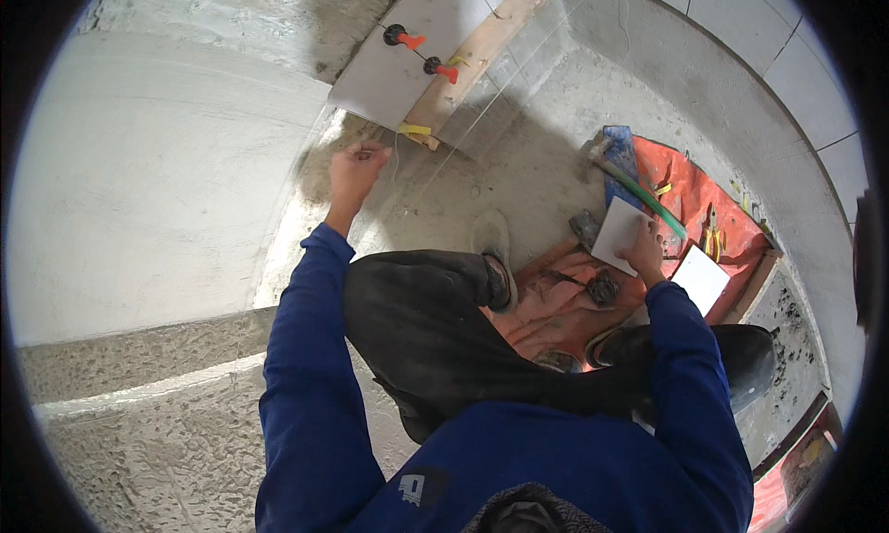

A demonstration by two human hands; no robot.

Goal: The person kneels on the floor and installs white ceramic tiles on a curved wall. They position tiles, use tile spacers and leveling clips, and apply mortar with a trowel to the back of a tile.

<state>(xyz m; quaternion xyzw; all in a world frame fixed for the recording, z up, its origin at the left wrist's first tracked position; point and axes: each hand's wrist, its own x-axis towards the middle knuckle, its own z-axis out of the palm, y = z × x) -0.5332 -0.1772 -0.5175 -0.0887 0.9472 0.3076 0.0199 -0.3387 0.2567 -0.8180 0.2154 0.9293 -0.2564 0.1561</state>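
The right hand (647,249) gripped a white tile piece (617,229) over the orange sheet (565,313). The left hand (359,169), fingers curled, was near the wooden batten (483,53); whether it held anything could not be determined. A green-handled hammer (641,194), pliers (712,237) and second tile (701,278) crowded the right hand.

I can read no words or numbers from where I am. The one printed mark I make out is a pale, blocky emblem (412,489) on the left chest of my blue long-sleeved top (546,445). It is whitish and angular, roughly square, with a dark shape set inside it, and it sits slightly tilted; it is too small for me to tell any letters.
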